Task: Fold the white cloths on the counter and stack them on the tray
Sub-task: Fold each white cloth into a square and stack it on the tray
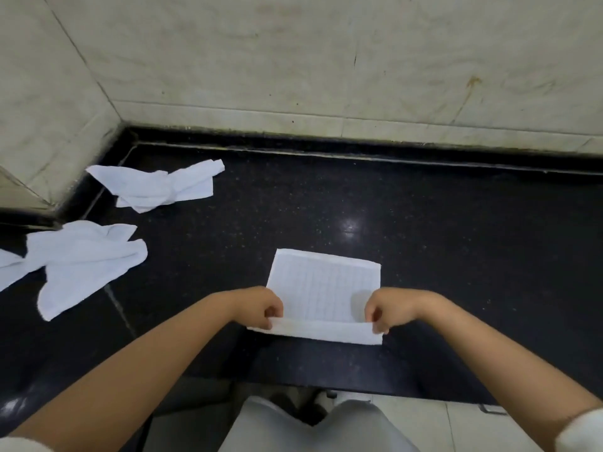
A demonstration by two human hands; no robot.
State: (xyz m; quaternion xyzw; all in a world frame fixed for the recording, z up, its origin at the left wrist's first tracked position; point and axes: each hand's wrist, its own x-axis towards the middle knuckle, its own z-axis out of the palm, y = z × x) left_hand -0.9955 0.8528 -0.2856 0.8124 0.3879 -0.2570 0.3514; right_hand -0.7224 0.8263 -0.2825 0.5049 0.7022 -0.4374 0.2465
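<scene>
Cloth in play: a white cloth [323, 293] lies flat on the black worktop [456, 243], close to the near edge and right in front of the person.
Near edge of cloth: lifted and turned up into a narrow band across the cloth's full width, resting over the flat part.
Left hand: the left hand [261, 306] sits at the cloth's near left corner, fingers [269, 322] pinched shut on the turned-up edge.
Right hand: the right hand [390, 308] mirrors it at the near right corner, fingers [378, 327] pinched on the same edge.
Arms: both bare forearms reach in from the bottom corners, with a pale sleeve cuff showing at each.
Waiting cloths: a crumpled white cloth [160, 187] lies far left near the wall corner; a second crumpled cloth [81, 265] lies closer, at the left, well apart from the one in hand.
Left edge: a further bit of white fabric [8, 269] touches that second cloth and runs out of view.
Backdrop: pale marbled wall tiles [326, 60] rise behind the worktop.
Below: light trousers [310, 429] and a pale tiled floor [456, 425] show past the worktop's front edge.
</scene>
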